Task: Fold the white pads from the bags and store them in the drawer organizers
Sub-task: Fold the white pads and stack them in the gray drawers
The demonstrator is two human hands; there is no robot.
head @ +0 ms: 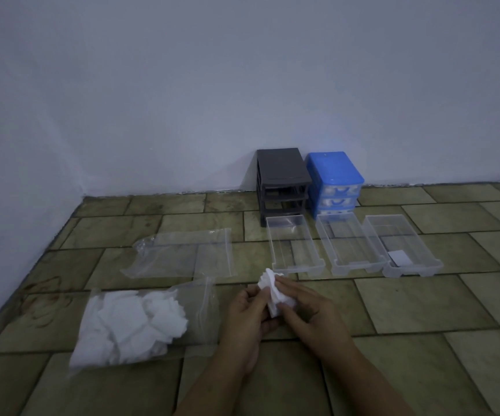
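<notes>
Above the tiled floor [392,301], just in front of the three clear drawers [295,246], both hands, left hand [247,310] and right hand [305,307], pinch a crumpled white pad [272,291], whose limp, springy folds could reopen or slip free.

Nothing here can be read — no text, label, brand or number (the dim light hides any fine print).

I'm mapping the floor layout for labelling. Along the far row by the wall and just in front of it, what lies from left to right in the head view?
Empty clear bag → grey organizer frame → blue organizer; in front of these, three clear drawers: left, middle, right.
</notes>
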